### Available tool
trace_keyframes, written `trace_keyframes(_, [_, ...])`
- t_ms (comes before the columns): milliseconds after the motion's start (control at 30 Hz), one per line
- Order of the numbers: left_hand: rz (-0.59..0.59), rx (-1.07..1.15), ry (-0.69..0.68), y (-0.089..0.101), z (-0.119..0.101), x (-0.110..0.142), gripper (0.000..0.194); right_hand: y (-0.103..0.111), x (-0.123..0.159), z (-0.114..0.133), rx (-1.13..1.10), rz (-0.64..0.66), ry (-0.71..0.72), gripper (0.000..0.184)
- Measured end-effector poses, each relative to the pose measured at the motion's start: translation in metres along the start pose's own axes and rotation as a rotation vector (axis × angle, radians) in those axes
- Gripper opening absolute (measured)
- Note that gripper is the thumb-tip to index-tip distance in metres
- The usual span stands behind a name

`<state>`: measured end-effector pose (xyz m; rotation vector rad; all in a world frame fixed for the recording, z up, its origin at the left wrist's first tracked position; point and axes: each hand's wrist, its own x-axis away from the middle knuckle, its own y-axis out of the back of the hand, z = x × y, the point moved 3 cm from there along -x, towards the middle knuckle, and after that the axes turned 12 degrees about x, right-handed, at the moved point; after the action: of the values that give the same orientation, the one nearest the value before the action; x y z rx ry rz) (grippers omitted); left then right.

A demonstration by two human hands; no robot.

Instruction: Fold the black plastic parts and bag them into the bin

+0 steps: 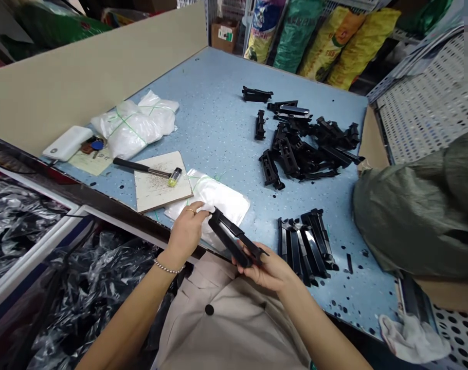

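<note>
A long black part (228,234), resembling a stapler with two arms spread in a narrow V, is held over the table's front edge. My right hand (267,270) wraps its near end, fingers beneath and thumb on top. At the far end my left hand (190,226) is closed in a pinch against the tip; whether a small piece sits between those fingers cannot be made out. Just beyond lies a flat white plastic bag packet (222,198). To the right, several similar black and silver parts (305,244) lie side by side in a row.
A loose pile of black parts (290,154) spreads across the blue table (211,108). A hammer (153,168) rests on a white board (160,192). Beyond are tied plastic bundles (133,126) and a white power bank (68,143). A green sack (419,205) bulges at right, above a glove (413,339).
</note>
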<state>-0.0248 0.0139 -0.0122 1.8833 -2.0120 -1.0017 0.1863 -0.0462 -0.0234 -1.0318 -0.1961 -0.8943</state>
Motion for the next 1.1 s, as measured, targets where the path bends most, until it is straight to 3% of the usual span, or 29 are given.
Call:
trace_keyframes(67, [0.051, -0.031, -0.007, -0.003, -0.001, 0.004, 0.039, 0.006, -0.012, -0.006, -0.134, 0.022, -0.033, 0.031])
trace_keyframes(200, [-0.011, 0.009, -0.019, -0.002, -0.008, 0.011, 0.042, 0.006, -0.027, -0.004, -0.306, 0.072, -0.020, 0.032])
trace_keyframes(333, [-0.061, 0.010, -0.052, -0.001, -0.018, 0.017, 0.043, -0.003, -0.026, -0.002, -0.300, 0.069, 0.078, 0.034])
trace_keyframes(433, [-0.022, 0.042, -0.176, -0.004, -0.035, 0.024, 0.049, -0.008, -0.028, -0.003, -0.238, 0.069, 0.087, 0.031])
trace_keyframes(533, [0.072, 0.169, -0.313, -0.010, -0.057, 0.033, 0.057, -0.007, -0.035, 0.004, -0.102, -0.069, 0.194, 0.023])
trace_keyframes(667, [0.191, 0.244, -0.280, -0.005, -0.073, 0.036, 0.063, -0.016, -0.031, 0.018, 0.423, -0.407, 0.429, 0.030])
trace_keyframes(733, [0.322, 0.207, -0.235, 0.009, -0.075, 0.038, 0.065, -0.032, -0.022, 0.020, 0.751, -0.438, 0.478, 0.032])
trace_keyframes(833, [0.463, 0.129, -0.099, 0.056, -0.065, 0.053, 0.055, -0.060, -0.006, 0.016, 1.003, -0.140, 0.404, 0.034])
trace_keyframes(900, [0.484, 0.057, 0.057, 0.098, -0.042, 0.071, 0.046, -0.065, 0.008, 0.020, 1.067, -0.018, 0.354, 0.034])
trace_keyframes(933, [0.431, -0.003, 0.157, 0.120, -0.024, 0.082, 0.043, -0.061, 0.016, 0.025, 1.124, -0.059, 0.347, 0.033])
trace_keyframes(1000, [0.436, -0.139, 0.399, 0.152, 0.018, 0.108, 0.037, -0.042, 0.034, 0.042, 1.316, -0.304, 0.333, 0.030])
trace_keyframes(1100, [0.391, -0.353, 0.615, 0.173, 0.072, 0.138, 0.030, 0.000, 0.062, 0.062, 1.699, -0.759, 0.087, 0.025])
